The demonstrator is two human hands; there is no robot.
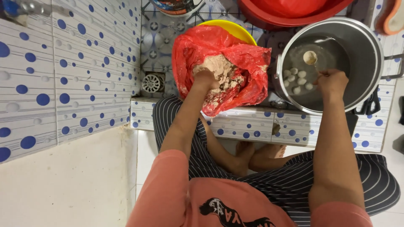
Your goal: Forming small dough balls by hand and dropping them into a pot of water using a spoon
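Pink sleeves and striped trousers (pixel 269 185) fill the lower frame. At upper right a steel pot (pixel 366 50) holds pale balls (pixel 298 78) in water, the right hand (pixel 332 82) curled over them pinching a spoon (pixel 311 58). At upper centre, the left hand (pixel 206 79) is pressed closed into paste (pixel 223 71) inside a red bag (pixel 210 46).

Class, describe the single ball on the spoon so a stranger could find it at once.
Start at the big metal pot on the right. Above its water, the right hand holds a spoon carrying one pale ball. Unlike the cluster of balls in the water, it sits alone.
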